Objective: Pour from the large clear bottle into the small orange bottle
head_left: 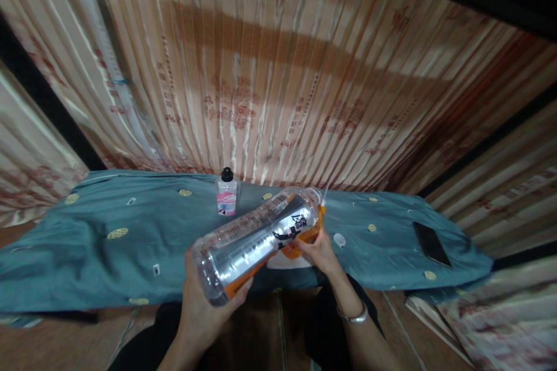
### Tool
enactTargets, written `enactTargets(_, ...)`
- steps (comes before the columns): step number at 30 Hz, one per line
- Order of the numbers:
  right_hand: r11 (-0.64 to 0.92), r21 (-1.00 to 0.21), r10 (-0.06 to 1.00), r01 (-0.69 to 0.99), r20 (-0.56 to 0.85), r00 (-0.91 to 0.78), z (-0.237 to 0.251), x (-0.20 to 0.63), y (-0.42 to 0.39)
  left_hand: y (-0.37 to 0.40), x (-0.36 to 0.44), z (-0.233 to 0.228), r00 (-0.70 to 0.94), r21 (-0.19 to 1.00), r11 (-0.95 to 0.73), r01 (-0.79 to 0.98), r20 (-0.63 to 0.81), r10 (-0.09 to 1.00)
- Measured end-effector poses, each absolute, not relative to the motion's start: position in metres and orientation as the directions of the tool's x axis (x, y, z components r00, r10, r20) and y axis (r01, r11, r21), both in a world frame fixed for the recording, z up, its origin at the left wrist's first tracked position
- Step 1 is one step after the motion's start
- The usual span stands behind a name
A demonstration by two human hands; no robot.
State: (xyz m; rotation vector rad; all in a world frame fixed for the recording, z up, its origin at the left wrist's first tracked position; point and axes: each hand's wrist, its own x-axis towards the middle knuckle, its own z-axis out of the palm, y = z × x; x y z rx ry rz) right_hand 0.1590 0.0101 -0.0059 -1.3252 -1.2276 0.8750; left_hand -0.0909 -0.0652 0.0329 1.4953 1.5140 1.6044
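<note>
The left hand has its grip wrapped round the base of a clear plastic bottle, held tilted above the teal-covered worktop. The right hand pinches its orange label near the neck. A small black-capped bottle stands just behind; a dark phone lies well to the right.

Domestic room, likely a bedroom. Beyond the hands: pleated satin curtains, floor-length, printed in red. Under them: blue-grey patterned bedsheet spread flat. Right of the hands: dark phone on the sheet. Below: wooden floor.
</note>
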Motion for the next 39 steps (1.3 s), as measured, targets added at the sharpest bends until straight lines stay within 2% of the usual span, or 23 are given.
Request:
enactTargets(17,0.099,-0.973,0.973,0.208,0.139,0.183,-0.0089,0.1625,0.0108,-0.0658,-0.0912,0.0324,-0.295,0.909,-0.268,0.319,0.364,0.884)
enactTargets(24,0.090,-0.983,0.979,0.161,0.117,0.168,-0.0096,0.1618,0.0106,-0.0672,-0.0913,0.0297,-0.292,0.921,-0.252,0.297,0.340,0.894)
enactTargets(39,0.109,-0.969,0.970,0.223,0.153,0.188,-0.0085,0.1624,0.0093,-0.0678,-0.0908,0.0334,-0.292,0.918,-0.261,0.299,0.349,0.891)
